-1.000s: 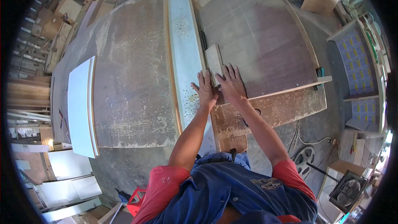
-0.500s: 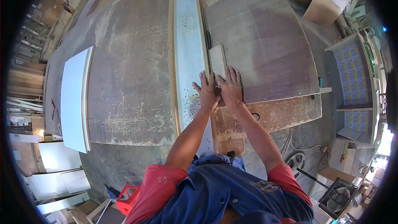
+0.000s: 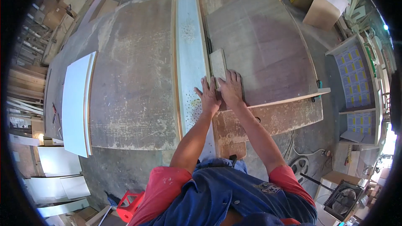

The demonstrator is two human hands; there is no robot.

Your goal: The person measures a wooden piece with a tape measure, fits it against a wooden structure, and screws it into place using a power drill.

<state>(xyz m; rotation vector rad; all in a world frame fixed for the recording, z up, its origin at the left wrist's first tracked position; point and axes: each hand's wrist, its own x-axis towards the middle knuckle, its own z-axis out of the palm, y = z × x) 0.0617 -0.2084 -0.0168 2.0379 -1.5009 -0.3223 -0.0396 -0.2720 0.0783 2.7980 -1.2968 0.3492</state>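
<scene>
My left hand [image 3: 209, 100] lies on the right part of a long white strip [image 3: 192, 54] dotted with many small holes. Its fingers are spread, with the fingertips close to the strip's right edge. Beside it, my right hand [image 3: 231, 91] rests with fingers extended over the left edge of a large brown plywood sheet [image 3: 261, 46]. Its thumb and fingers touch the near end of a small flat wooden block [image 3: 218, 62], which lies along that edge. The hand covers the block's near end.
A pale wooden batten [image 3: 293, 98] runs along the sheet's front edge and sticks out past its right corner. White panels [image 3: 77, 100] lie stacked on the left of the worn worktable [image 3: 134, 71]. A red plastic stool [image 3: 129, 206] and a fan [image 3: 344, 200] stand on the floor.
The view has shifted slightly. The batten now shows along the sheet's front edge, where before mainly its right end was visible. My hands stay close together in nearly the same place.
</scene>
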